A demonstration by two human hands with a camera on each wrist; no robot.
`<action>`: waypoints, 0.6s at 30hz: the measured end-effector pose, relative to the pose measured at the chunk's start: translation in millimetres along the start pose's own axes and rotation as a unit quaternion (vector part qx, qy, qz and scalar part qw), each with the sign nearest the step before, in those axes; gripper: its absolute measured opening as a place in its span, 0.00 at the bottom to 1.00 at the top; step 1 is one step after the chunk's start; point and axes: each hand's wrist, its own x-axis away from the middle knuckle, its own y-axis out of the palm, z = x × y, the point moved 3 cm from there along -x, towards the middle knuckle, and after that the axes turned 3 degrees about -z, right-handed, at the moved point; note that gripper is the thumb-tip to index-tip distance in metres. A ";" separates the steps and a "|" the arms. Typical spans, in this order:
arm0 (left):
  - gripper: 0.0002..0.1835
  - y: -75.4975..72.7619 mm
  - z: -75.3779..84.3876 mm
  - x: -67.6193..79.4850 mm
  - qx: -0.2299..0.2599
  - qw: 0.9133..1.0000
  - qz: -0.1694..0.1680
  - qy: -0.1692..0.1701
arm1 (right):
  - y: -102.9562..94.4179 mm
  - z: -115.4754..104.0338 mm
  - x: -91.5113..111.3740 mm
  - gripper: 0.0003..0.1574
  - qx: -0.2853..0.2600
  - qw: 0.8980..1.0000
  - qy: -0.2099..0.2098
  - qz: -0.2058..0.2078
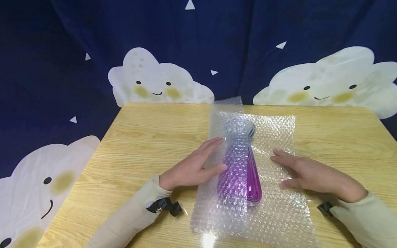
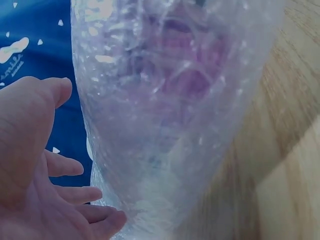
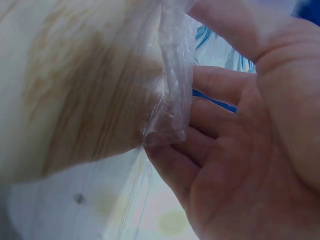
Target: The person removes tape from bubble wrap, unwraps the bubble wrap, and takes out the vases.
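A glass vase (image 1: 254,182), purple at its base and fading to clear at the neck, lies on a sheet of clear bubble wrap (image 1: 282,213). The left part of the sheet is folded over much of the vase, and the right part lies spread out flat. My left hand (image 1: 193,167) is at the folded side with fingers extended, its thumb against the wrap. Over the flat right part is my right hand (image 1: 304,172), its fingers loosely spread. In the right wrist view, the edge of the wrap (image 3: 175,90) crosses in front of the fingers, some of which are hidden.
Everything lies on a light wooden table (image 1: 149,137). Behind it hangs a dark blue cloth (image 1: 186,34) printed with white clouds. Each sleeve carries a small black device, seen at the left wrist (image 1: 164,205) and the right wrist (image 1: 325,209).
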 end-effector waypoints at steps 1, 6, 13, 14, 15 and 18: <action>0.45 0.0 0.2 0.0 -0.001 1.000 0.001 -0.003 | 0.1 0.3 -0.1 0.57 0.001 1.000 -0.001 0.001; 0.46 -0.7 1.8 -0.3 -0.006 1.000 0.004 -0.005 | 0.2 1.5 0.1 0.57 0.005 1.000 -0.006 0.006; 0.46 -2.0 2.0 0.3 -0.013 1.000 0.006 -0.007 | -0.8 0.8 0.9 0.56 0.014 1.000 -0.016 0.018; 0.46 -2.1 1.8 0.5 -0.014 1.000 0.006 -0.010 | -0.7 0.8 1.0 0.56 0.014 1.000 -0.016 0.018; 0.46 -2.1 1.5 0.7 -0.014 1.000 0.006 -0.011 | -0.6 0.8 1.1 0.56 0.014 1.000 -0.016 0.018; 0.47 -2.2 0.9 1.3 -0.011 1.000 0.005 -0.019 | 0.0 1.1 1.3 0.57 0.013 1.000 -0.014 0.017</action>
